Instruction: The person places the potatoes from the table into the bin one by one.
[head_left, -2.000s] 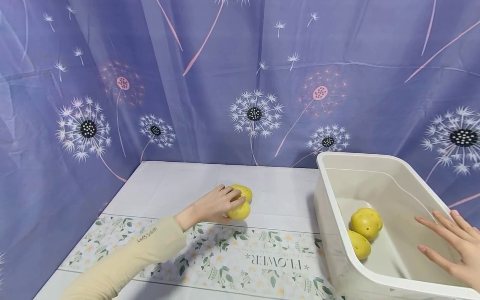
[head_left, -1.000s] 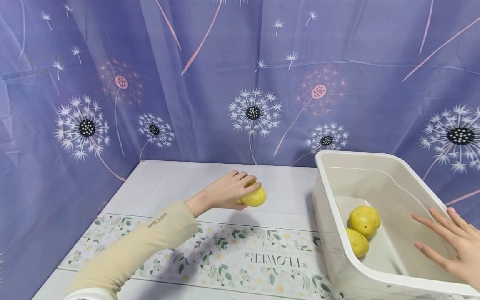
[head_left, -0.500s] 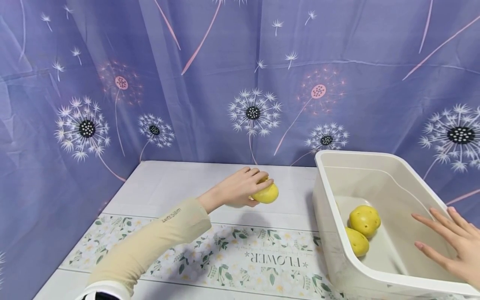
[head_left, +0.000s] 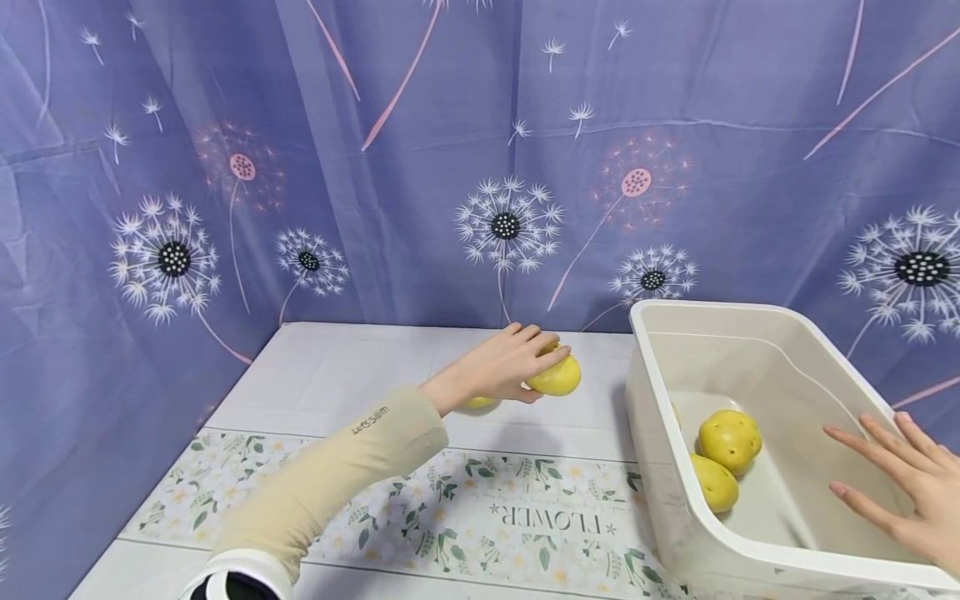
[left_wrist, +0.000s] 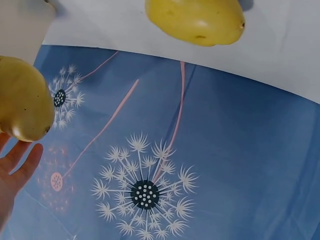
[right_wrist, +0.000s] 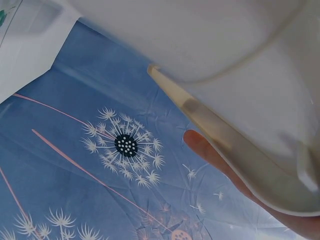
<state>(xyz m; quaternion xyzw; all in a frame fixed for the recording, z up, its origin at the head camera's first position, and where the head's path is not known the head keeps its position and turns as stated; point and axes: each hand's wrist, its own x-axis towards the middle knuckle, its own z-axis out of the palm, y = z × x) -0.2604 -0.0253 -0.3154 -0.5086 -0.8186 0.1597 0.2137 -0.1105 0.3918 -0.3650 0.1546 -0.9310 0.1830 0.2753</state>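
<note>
My left hand point(head_left: 498, 367) grips a yellow potato point(head_left: 557, 375) above the white tabletop, fingers over its top and thumb below. Seen from the left wrist, this held potato point(left_wrist: 22, 100) fills the left edge. Another potato point(head_left: 478, 402) lies on the table, mostly hidden behind my left wrist; the left wrist view shows more of that tabletop potato point(left_wrist: 197, 20) at the top. My right hand point(head_left: 911, 492) is at the right side of a cream plastic bin point(head_left: 750, 312), fingers straight and spread. Two potatoes, one round point(head_left: 730, 442) and one longer point(head_left: 715, 483), lie inside the bin by its left wall.
A floral strip point(head_left: 555, 521) printed with "FLOWER" runs across the table covering in front. Purple dandelion-patterned curtain point(head_left: 420, 208) hangs along the back and left table edges. The bin's tall left wall point(head_left: 656, 467) stands between the left hand and the potatoes inside.
My left hand has lifted one potato away from the other and carried it rightward, toward the bin. The second potato stays on the table. My right hand has hardly moved.
</note>
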